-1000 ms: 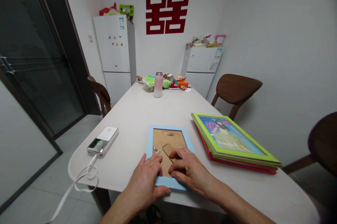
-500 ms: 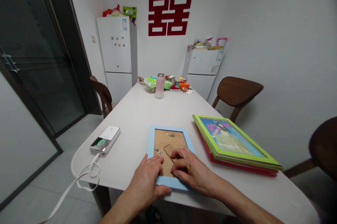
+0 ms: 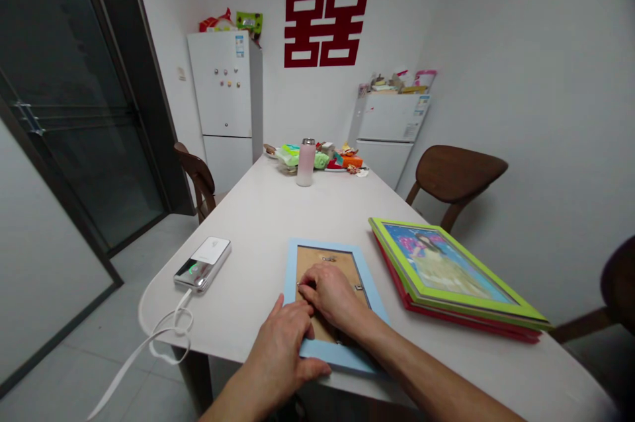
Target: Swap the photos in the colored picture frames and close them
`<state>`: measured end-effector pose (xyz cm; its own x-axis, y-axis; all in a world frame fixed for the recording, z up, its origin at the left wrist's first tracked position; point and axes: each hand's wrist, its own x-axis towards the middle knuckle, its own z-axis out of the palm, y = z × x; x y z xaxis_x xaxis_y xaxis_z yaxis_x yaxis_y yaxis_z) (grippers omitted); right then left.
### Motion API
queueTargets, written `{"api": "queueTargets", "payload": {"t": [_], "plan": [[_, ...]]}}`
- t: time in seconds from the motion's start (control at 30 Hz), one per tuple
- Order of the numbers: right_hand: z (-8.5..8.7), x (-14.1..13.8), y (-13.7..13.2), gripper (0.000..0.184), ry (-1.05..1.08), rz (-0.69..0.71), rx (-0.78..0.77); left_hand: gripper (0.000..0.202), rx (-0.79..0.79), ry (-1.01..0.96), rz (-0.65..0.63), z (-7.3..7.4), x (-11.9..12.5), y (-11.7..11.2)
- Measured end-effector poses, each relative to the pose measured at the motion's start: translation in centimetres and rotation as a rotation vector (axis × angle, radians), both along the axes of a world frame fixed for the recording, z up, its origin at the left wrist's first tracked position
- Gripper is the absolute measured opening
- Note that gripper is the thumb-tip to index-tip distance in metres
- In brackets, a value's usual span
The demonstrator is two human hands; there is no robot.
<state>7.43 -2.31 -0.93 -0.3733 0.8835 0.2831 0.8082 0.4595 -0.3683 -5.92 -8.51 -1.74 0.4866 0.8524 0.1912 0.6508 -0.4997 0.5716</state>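
Observation:
A light blue picture frame [image 3: 370, 280] lies face down near the table's front edge, its brown backing board [image 3: 327, 260] up. My left hand [image 3: 282, 346] lies flat on the frame's near left corner, fingers spread, thumb over the front rim. My right hand [image 3: 332, 296] rests on the middle of the backing, fingers curled, fingertips pressing at a small metal clip on the board's left side. Whether they pinch the clip is hidden.
A stack of frames [image 3: 451, 273], green on top, lies to the right. A power bank [image 3: 202, 264] with a white cable [image 3: 149, 342] sits at the left edge. A pink bottle [image 3: 305, 163] and snacks stand at the far end. Wooden chairs [image 3: 459, 174] surround the white table [image 3: 292, 210].
My right hand has slid left and forward across the backing board to the clip at its left side. The left hand stays on the near corner. The camera has shifted slightly.

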Motion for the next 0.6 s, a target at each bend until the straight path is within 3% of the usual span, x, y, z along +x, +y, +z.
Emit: {"api": "queueTargets", "payload": {"t": [0.37,0.6], "plan": [[0.3,-0.2,-0.1,0.017,0.012,0.099,-0.002,0.032,0.003,0.001,0.008,0.3,0.0,0.0],[0.1,3.4,2.3,0.024,-0.007,-0.217,0.058,0.034,-0.013,-0.028,-0.012,-0.1,-0.2,-0.2]]}}
